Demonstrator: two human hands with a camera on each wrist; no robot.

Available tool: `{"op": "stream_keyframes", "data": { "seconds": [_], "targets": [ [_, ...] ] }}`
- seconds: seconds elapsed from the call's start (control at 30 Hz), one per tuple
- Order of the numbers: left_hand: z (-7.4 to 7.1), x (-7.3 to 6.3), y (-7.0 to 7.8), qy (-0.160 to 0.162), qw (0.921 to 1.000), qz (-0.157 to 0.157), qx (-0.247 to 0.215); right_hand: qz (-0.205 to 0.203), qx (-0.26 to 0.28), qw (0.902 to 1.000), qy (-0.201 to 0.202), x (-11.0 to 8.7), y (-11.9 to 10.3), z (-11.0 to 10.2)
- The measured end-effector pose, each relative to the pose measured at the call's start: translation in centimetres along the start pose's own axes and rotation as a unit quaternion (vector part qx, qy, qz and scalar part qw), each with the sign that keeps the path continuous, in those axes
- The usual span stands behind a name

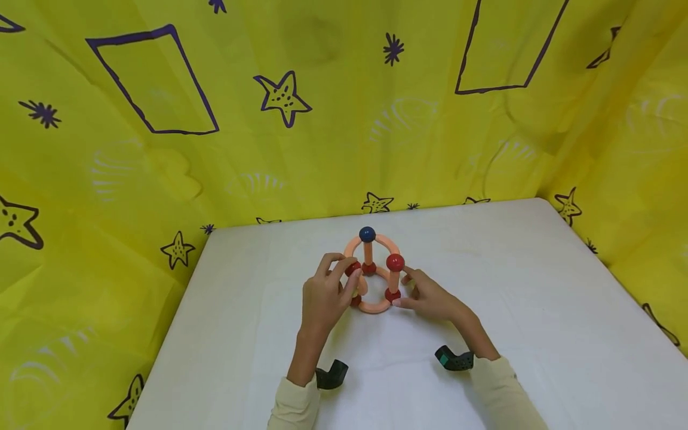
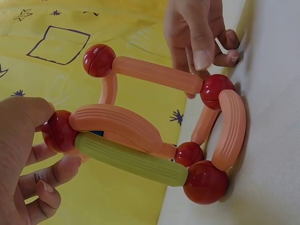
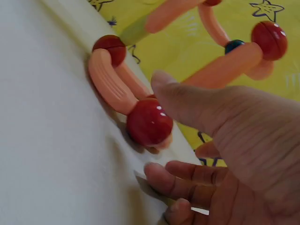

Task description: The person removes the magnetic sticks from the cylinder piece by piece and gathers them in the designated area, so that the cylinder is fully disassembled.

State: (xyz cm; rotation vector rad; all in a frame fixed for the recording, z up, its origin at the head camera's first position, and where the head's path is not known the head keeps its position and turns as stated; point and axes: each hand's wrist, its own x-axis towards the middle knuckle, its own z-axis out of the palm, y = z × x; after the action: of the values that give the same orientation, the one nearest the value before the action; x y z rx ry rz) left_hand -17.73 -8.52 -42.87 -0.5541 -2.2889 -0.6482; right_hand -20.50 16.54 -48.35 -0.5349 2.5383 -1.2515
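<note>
Nearest is the right hand [image 1: 432, 298], its fingers loosely bent and gripping nothing; the thumb is at the lower right red ball [image 3: 150, 123], but I cannot tell surely if it touches. The left hand [image 1: 322, 301] pinches the upper left red ball [image 2: 60, 131] between thumb and fingers, at the near left top of the frame of sticks and balls [image 1: 374, 307], which stands on the bench [image 1: 247, 286]. From this pinched ball a curved orange stick [image 2: 117, 124] hangs with its long axis downward, beside the green stick [image 2: 131, 159]. Its free end points down, not across to the upper right red ball [image 1: 395, 263], and I judge that the next move depends on this direction. The left hand is the nearer one to the curved stick. The left wrist view shows the green upright nearly whole and no ball at the curved stick's lower end; in the head view the green is mostly covered. But the head view shows fully the blue ball [image 1: 367, 234] at the far top, before the yellow cloth [image 1: 322, 167].
</note>
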Motion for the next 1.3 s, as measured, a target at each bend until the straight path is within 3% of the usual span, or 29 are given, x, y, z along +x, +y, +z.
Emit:
{"op": "stream_keyframes", "data": {
  "seconds": [0.17,0.5,0.77,0.97,1.1,1.3],
  "targets": [
    [0.1,0.0,0.0,0.005,1.0000,0.004,-0.003,-0.028,-0.016,0.9993,0.015,0.5,-0.4,0.8],
    [-0.2,0.1,0.1,0.004,0.9999,0.003,-0.010,-0.019,-0.058,0.9961,0.064,0.8,-1.2,2.1],
    [-0.3,-0.2,-0.1,0.003,0.9998,0.011,-0.018,0.013,-0.076,0.9909,0.110,0.8,-1.5,3.2],
    [-0.4,-0.3,-0.3,-0.007,0.9991,0.027,-0.032,0.002,-0.096,0.9845,0.147,0.9,-1.6,3.6],
    [-0.5,-0.3,-0.4,-0.021,0.9972,0.043,-0.057,-0.009,-0.095,0.9827,0.159,1.0,-1.5,3.5],
    [-0.6,-0.3,-0.5,-0.064,0.9881,0.065,-0.124,0.001,-0.066,0.9884,0.137,1.4,-1.1,2.8]
  ]
}}
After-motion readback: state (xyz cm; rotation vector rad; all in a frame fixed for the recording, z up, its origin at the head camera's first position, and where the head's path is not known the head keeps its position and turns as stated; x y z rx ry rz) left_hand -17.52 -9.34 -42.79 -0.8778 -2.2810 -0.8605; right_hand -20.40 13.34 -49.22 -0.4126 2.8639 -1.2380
